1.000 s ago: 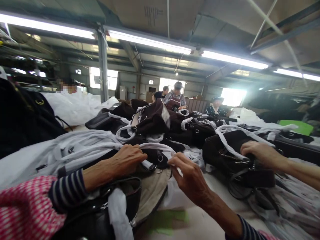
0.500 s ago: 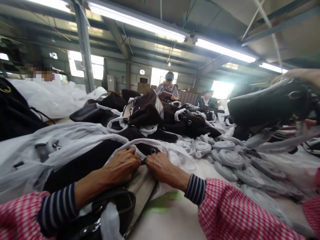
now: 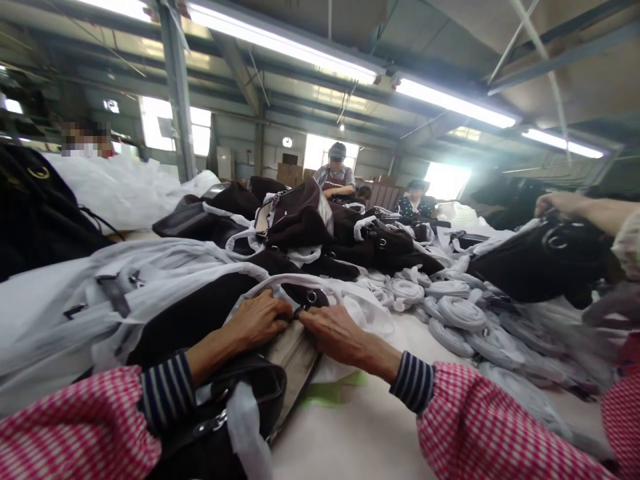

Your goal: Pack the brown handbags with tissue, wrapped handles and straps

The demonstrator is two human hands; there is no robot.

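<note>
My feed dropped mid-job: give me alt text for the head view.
Both hands meet at a metal ring on a dark handbag: left hand and right hand pinch there, beside wrapped straps on the table. A co-worker's hand grips another bag.

- The right hand (image 3: pixel 336 331), which a second ago hangs apart in the lower middle of the frame pinching white wrapping, now sits fingertip to fingertip with the left hand (image 3: pixel 257 321) at the metal ring (image 3: pixel 311 297) of the dark bag (image 3: pixel 200 313).
- The co-worker's hand (image 3: pixel 555 203) at the right edge, a second ago low on a brown bag (image 3: pixel 535 263) on the table, now holds that bag raised at mid-right, lower than half a second ago.
- With that bag lifted, the wrapped white rolls (image 3: pixel 453 313) right of centre lie exposed.
</note>
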